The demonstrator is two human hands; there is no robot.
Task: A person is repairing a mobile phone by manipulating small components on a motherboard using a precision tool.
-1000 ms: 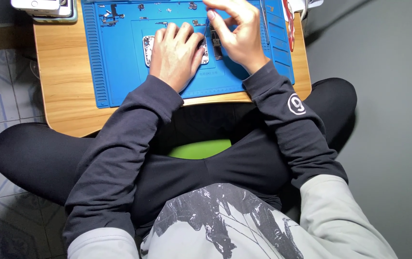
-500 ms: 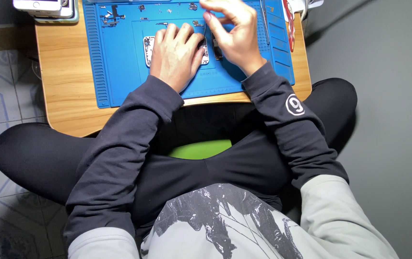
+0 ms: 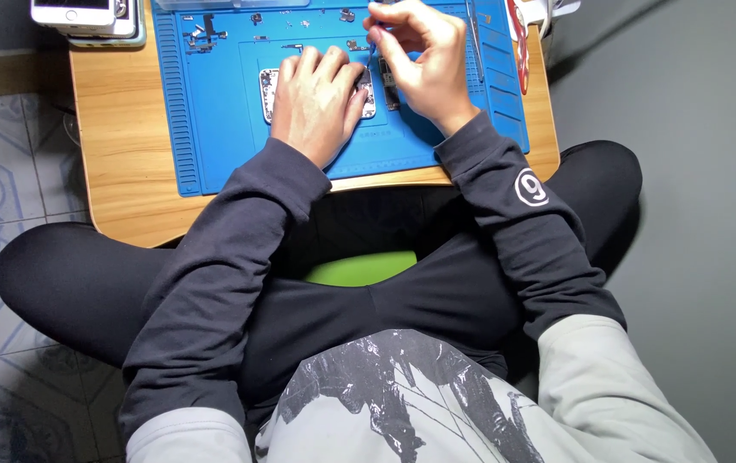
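One head cam only, looking straight down from above, fairly near. Small light wooden table (image 3: 119,171) w/ blue rubber work mat (image 3: 213,129) at 12 o'clock; lap fills centre.

Open mat at left and bottom, crowded top and right

The blue mat (image 3: 213,129) is bare left of the left hand (image 3: 315,99) and along its lower edge. Small screws and parts (image 3: 205,30) dot the upper left; tweezers (image 3: 474,39) and a red tool (image 3: 519,34) line the upper right beside the right hand (image 3: 423,60). A phone (image 3: 72,12) occupies the upper-left table (image 3: 115,171) corner.
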